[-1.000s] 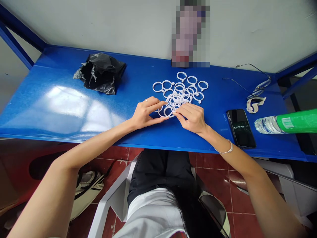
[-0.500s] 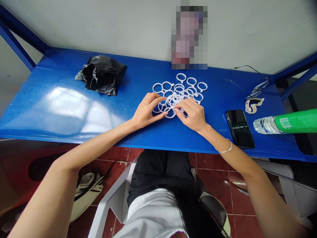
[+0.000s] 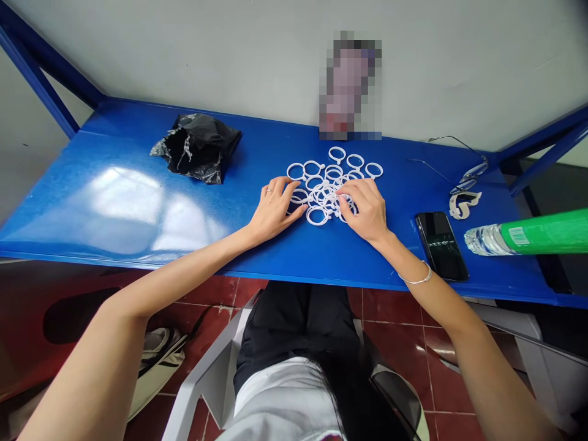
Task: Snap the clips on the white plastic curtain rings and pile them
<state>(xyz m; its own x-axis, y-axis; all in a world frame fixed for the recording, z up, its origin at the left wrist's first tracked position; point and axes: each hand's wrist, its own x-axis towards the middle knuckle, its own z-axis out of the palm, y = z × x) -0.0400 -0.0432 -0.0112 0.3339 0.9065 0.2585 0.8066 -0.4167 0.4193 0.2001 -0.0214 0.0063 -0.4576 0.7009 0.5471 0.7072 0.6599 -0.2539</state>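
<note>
A loose pile of white plastic rings point(image 3: 325, 197), each with a small tab, lies on the blue table point(image 3: 248, 257). Some overlap in the middle, while others lie singly around the far side. My left hand point(image 3: 274, 211) rests at the pile's left edge, thumb and fingers apart, its fingertips by the outer rings. On the right side, my right hand point(image 3: 366, 211) reaches over the pile with curled fingers. Its thumb and index finger close on a white ring, partly hidden by the hand. A single ring point(image 3: 339, 162) lies farthest from me.
An open, crumpled black plastic bag point(image 3: 211, 138) sits at the back left. To the right are eyeglasses point(image 3: 468, 182), a white strap-like item point(image 3: 460, 206), a black phone point(image 3: 441, 245) and a green-wrapped bottle point(image 3: 542, 233). A pixelated object point(image 3: 349, 92) stands against the wall.
My right hand has shifted a little to the right over the pile, and the rings in the middle are rearranged. My left hand has drawn slightly left. The view has tilted slightly.
</note>
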